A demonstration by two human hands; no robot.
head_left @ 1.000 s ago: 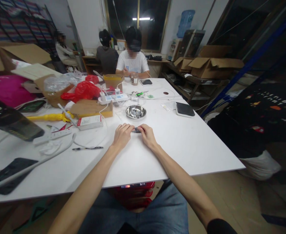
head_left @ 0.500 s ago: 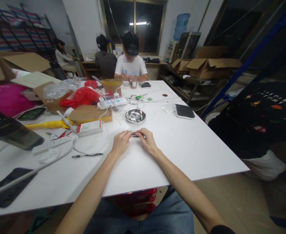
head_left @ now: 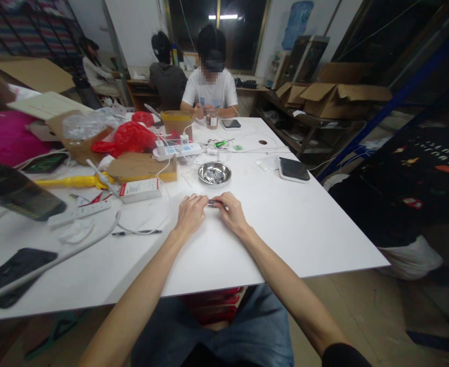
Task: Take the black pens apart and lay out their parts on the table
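Steel bowl point(head_left: 214, 173) on the white table point(head_left: 304, 229), just beyond the hands; a few small shiny pieces inside, too small to tell what. Brown cardboard box point(head_left: 142, 167) left of the bowl, flaps closed, contents hidden. Small white-and-red carton point(head_left: 139, 189) just in front of that box. Open tan box point(head_left: 177, 122) at the far end of the table, inside not visible. Glass jar point(head_left: 211, 120) with something dark in it, in front of a seated person in a white shirt point(head_left: 210, 90). Open cardboard boxes point(head_left: 333, 99) on the shelf at right, contents not visible.

Left hand point(head_left: 191, 214) and right hand point(head_left: 230, 213) resting on the table, close together, fingers point(head_left: 201, 202) pinched from both sides on a small dark part point(head_left: 213, 203) held between them, low over the table and near its middle. Shape of the part mostly hidden by the fingertips.

Around: white power strip point(head_left: 177, 151) with plugs behind the bowl, red plastic bag point(head_left: 127, 138) beyond it, black pen point(head_left: 137, 232) and a white cable point(head_left: 153, 216) left of the left hand, dark flat device point(head_left: 294, 169) to the right, phone point(head_left: 12, 275) at the near left edge. Nothing between the hands and the bowl.
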